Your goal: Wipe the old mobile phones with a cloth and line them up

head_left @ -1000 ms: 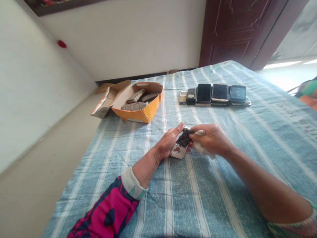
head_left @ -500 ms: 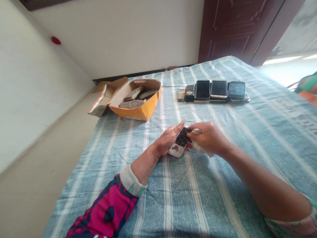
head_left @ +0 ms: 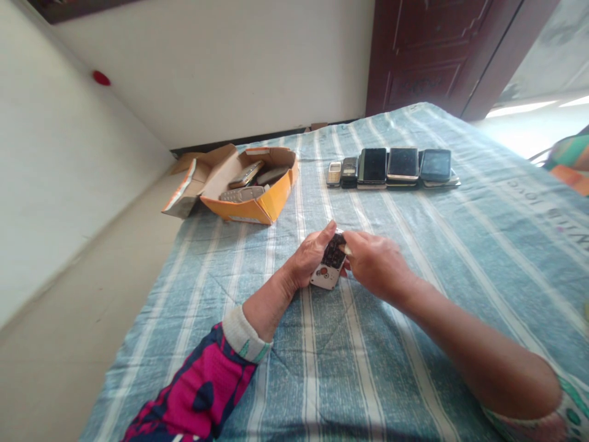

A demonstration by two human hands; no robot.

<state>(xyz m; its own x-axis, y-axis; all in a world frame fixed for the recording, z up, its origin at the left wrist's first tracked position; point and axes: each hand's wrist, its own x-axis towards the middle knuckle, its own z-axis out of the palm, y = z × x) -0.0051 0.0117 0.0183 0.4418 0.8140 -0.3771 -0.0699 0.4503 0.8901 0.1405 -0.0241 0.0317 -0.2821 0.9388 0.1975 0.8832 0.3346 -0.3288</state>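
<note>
My left hand [head_left: 309, 256] is wrapped round a mobile phone [head_left: 326, 275], thumb along its upper left edge. A white lower part with an orange-brown round mark shows on the phone, and its upper part is dark. My right hand [head_left: 380, 263] is closed, with its fingertips against the phone's upper right side. A bit of white cloth [head_left: 348, 250] peeks out from the right fingers; the rest of the cloth is hidden by the hand.
An open orange cardboard box [head_left: 280, 199] with several old phones inside stands on the striped bedspread [head_left: 221, 344]. To its right, small keypad phones [head_left: 334, 174] and stacked touchscreen phones [head_left: 403, 164] form a row. Behind are a wall and a dark red door [head_left: 423, 55].
My right hand has turned and moved slightly down over the phone, so most of the white cloth is now out of sight. My left hand still holds the phone; the view has shifted a little.
</note>
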